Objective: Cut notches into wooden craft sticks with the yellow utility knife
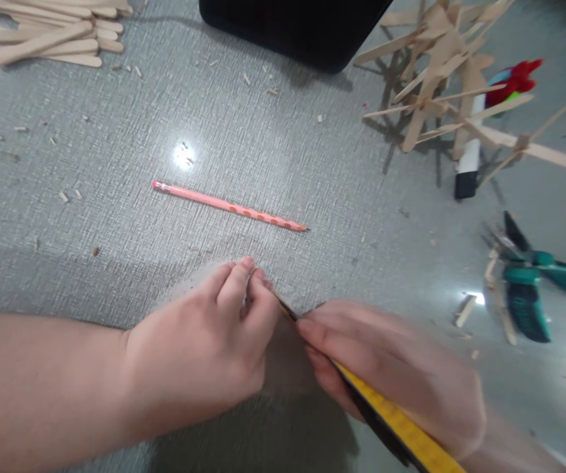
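In the lower middle, my left hand (pixel 204 341) is closed, thumb and fingers pinching a small thin piece, mostly hidden; it looks like a wooden craft stick. My right hand (pixel 391 361), blurred by motion, wraps round a yellow-and-black utility knife (pixel 406 424). The knife's thin front end points up and left toward the left fingertips. How the blade meets the held piece is hard to make out. Just beyond both hands, a pink pencil (pixel 224 205) lies on the table, its tip to the right.
A pile of craft sticks (pixel 51 39) lies at far left. A black object (pixel 293 26) stands at the back. At right are a stick structure (pixel 435 85), a white marker (pixel 470 157) and green-handled pliers (pixel 529 289). Wood scraps dot the grey table (pixel 115 131).
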The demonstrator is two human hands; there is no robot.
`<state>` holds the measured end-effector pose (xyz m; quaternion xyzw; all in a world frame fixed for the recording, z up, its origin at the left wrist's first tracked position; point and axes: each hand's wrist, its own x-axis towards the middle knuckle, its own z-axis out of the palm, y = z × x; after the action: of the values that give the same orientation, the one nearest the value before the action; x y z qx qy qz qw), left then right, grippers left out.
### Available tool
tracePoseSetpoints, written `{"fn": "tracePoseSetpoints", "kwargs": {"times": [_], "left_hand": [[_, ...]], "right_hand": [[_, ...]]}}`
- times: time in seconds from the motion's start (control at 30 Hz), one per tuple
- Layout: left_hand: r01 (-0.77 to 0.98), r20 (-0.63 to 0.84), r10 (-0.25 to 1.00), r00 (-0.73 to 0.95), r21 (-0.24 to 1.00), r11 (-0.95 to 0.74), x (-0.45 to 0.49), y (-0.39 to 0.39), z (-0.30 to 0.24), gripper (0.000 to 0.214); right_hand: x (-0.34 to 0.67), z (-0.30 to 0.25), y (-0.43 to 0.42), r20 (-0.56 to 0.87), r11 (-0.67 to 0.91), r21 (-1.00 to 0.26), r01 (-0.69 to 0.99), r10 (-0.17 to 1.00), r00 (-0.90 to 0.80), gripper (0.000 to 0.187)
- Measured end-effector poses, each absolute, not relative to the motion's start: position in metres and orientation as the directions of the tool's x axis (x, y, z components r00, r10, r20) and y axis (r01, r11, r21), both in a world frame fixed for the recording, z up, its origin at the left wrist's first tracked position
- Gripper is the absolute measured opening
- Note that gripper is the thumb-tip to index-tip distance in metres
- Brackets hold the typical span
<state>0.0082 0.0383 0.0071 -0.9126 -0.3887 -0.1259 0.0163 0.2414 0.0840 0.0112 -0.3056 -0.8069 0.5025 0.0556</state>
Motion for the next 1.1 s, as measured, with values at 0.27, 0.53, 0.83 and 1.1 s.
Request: {"fn": "tracePoseSetpoints", "kwargs": {"times": [0.27, 0.53, 0.83, 1.1], "left_hand": [[0.7, 0.257, 0.696, 0.67, 0.092, -0.708, 0.009, 0.041, 0.006, 0.026], [0.697, 0.28, 0.693, 0.664, 0.104, -0.71, 0.009, 0.041, 0.005, 0.03], [0.694, 0.264, 0.689, 0.675, 0.089, -0.714, 0.008, 0.041, 0.004, 0.029], [0.7, 0.273, 0.689, 0.672, 0.073, -0.711, 0.009, 0.04, 0.005, 0.024]], "right_hand": [[0.239, 0.014, 0.092, -0.292, 0.297, -0.828, 0.475, 0.494, -0.819, 0.042], [0.233, 0.026, 0.093, -0.385, 0.156, -0.845, 0.511, 0.485, -0.785, 0.045], [0.236, 0.02, 0.099, -0.336, 0.16, -0.878, 0.45, 0.463, -0.82, 0.046], [0.244, 0.015, 0.092, 0.035, 0.451, -0.856, 0.251, 0.537, -0.843, 0.037]]}}
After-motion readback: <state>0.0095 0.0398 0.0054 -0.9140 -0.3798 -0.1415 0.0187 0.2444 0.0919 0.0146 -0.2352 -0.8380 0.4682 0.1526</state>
